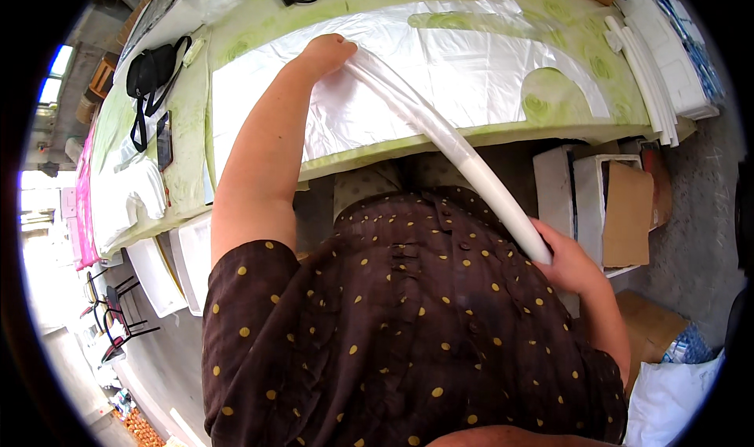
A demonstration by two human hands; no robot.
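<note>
Currently our L hand (pixel 327 54) has fingers closed on the clear sleeve (pixel 410 104), R hand (pixel 572 260) grips the white roll (pixel 506 204); w/ uneven pull, the sleeve might tear.

Tube (pixel 503 192), smooth glossy plastic; sheet (pixel 471 94), creased shiny plastic film; tabletop cover (pixel 236 39), smooth, plastic-looking; shirt (pixel 393 321), matt crinkled cloth; box flap (pixel 628 211), matt cardboard

Strong light (pixel 49 251) floods the left side, where a dark-framed chair (pixel 115 325) stands on grey floor (pixel 699 196).
</note>
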